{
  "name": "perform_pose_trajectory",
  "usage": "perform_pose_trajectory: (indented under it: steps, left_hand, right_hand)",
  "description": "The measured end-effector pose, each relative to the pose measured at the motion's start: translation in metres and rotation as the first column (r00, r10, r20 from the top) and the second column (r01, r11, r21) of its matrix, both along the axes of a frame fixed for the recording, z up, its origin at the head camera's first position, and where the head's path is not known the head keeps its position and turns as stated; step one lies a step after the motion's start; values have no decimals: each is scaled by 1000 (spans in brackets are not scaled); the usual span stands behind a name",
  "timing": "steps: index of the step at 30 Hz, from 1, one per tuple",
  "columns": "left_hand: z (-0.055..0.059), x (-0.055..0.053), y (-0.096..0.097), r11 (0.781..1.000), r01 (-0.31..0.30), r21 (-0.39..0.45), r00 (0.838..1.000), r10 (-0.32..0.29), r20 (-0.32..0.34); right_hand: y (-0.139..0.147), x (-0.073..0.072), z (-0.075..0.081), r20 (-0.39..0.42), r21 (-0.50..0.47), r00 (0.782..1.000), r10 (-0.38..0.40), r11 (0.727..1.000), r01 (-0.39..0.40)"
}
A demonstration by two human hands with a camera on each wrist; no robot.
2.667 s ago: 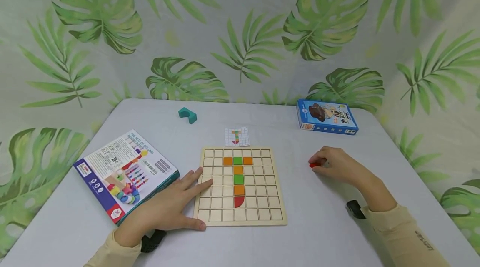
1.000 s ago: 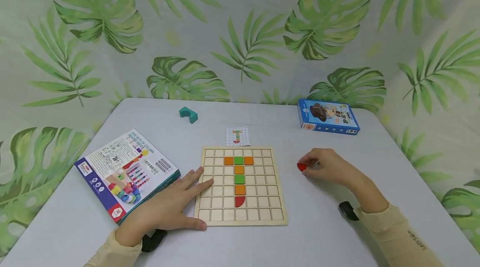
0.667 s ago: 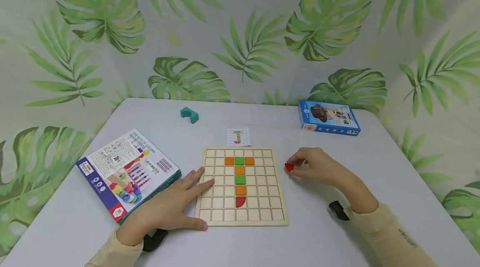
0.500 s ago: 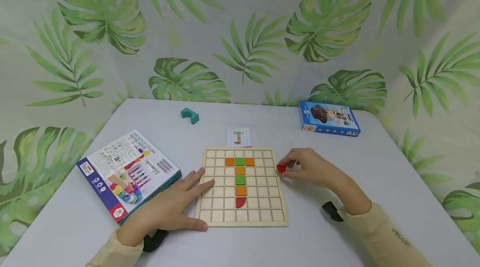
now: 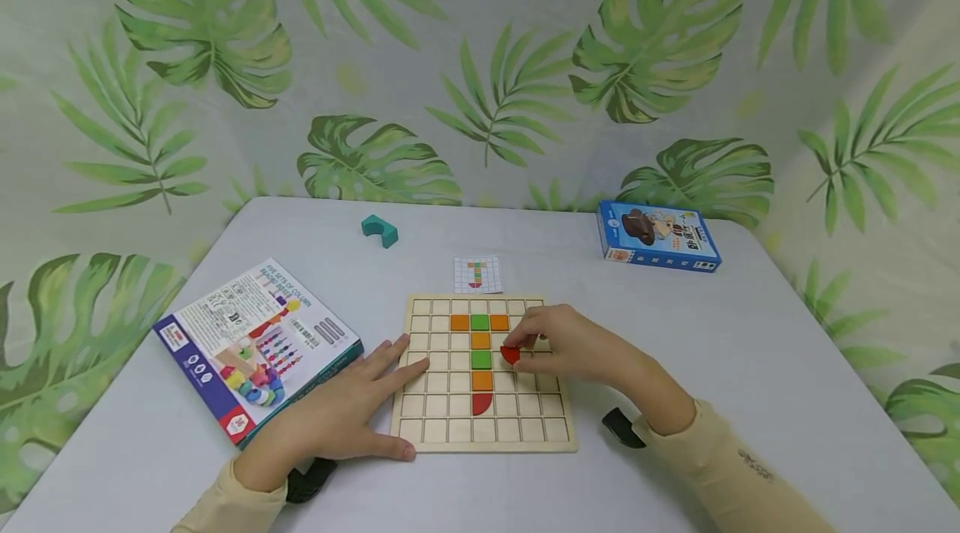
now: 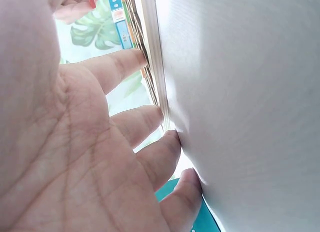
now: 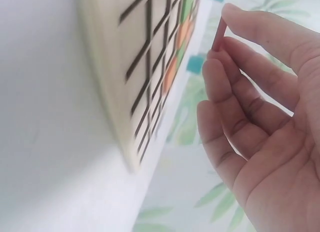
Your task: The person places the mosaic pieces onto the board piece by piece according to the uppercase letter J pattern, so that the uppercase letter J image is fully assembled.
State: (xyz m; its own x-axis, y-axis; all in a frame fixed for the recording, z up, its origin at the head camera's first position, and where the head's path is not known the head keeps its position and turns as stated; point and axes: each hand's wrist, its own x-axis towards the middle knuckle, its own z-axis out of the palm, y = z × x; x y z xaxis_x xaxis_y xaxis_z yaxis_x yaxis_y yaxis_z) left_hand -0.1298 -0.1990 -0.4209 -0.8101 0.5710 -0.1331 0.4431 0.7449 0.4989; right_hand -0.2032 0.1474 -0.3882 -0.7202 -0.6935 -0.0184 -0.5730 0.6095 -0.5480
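Observation:
A wooden grid board [image 5: 525,429] lies mid-table, with orange and green square tiles in a T shape and a red quarter-round tile [image 5: 482,404] below them. My right hand [image 5: 573,343] pinches a second red tile [image 5: 510,355] between thumb and fingertips, over the board's right half. Edge-on, this thin red tile [image 7: 219,34] shows in the right wrist view, held apart from the board. My left hand [image 5: 337,412] rests spread at the board's left edge; its fingertips touch the rim in the left wrist view.
Behind the board lies a small pattern card [image 5: 477,275]. A teal arch block [image 5: 379,231] sits at the back left and a blue box [image 5: 660,236] at the back right. Beside my left forearm lies a white and purple box [image 5: 255,346].
My right hand has moved left with the red tile, from the table at right to above the board. My left hand stays in place.

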Motion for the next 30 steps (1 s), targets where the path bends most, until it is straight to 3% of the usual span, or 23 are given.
perform_pose_trajectory:
  steps: [13, 23, 30]
  left_hand:
    - [2, -1, 0, 1000, 4, -1, 1000, -4, 3]
    - [1, -2, -1, 1000, 6, -5, 1000, -6, 4]
    - [1, -1, -2, 1000, 6, 0, 1000, -6, 13]
  right_hand:
    - [-35, 11, -4, 9, -10, 996, 90, 996, -90]
    - [-59, 20, -9, 33, 48, 993, 109, 993, -111]
    - [-66, 24, -15, 22, 85, 986, 164, 983, -165]
